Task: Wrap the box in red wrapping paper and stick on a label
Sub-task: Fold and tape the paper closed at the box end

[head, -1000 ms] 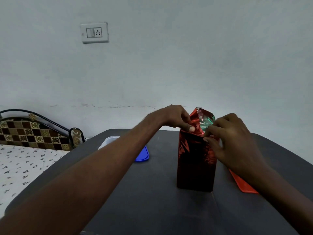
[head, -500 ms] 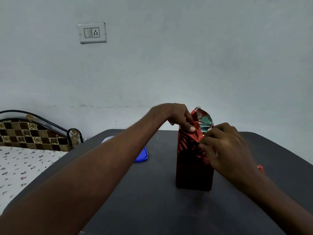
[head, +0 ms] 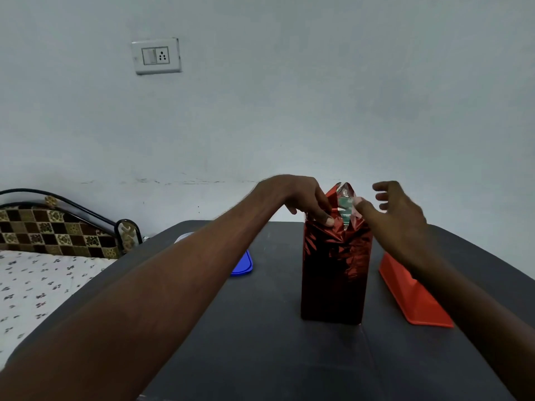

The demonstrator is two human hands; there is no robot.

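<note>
A tall box [head: 335,273] is standing upright on the dark tabletop [head: 260,357], its long axis running straight up and its narrow open end pointing at the ceiling. It is being covered in shiny red wrapping paper [head: 333,285], which is lying flat against the sides and is gathered into crumpled folds at the top, where a silvery inner face of the paper is showing.

The left hand [head: 301,198] is being held at the top left corner of the box, its fingers curled down and its thumb pressed against the folded paper there, so that the fold is being pinched. The right hand [head: 396,209] is being held at the top right of the box, its fingers spread and loosely bent in the air; only its thumb is reaching to the paper's upper edge, and nothing is being gripped by it.

Just to the right of the box, an orange wedge-shaped object [head: 411,296] is lying on the tabletop, partly hidden by the right forearm. Well to the left of the box, a blue lid [head: 243,264] is lying flat, partly hidden behind the left forearm. Farther left of the box, beyond the tabletop's edge, a bed [head: 43,273] with a flowered sheet and a chequered headboard is being seen. On the wall above and left of the box, a white switch plate [head: 156,56] is mounted.
</note>
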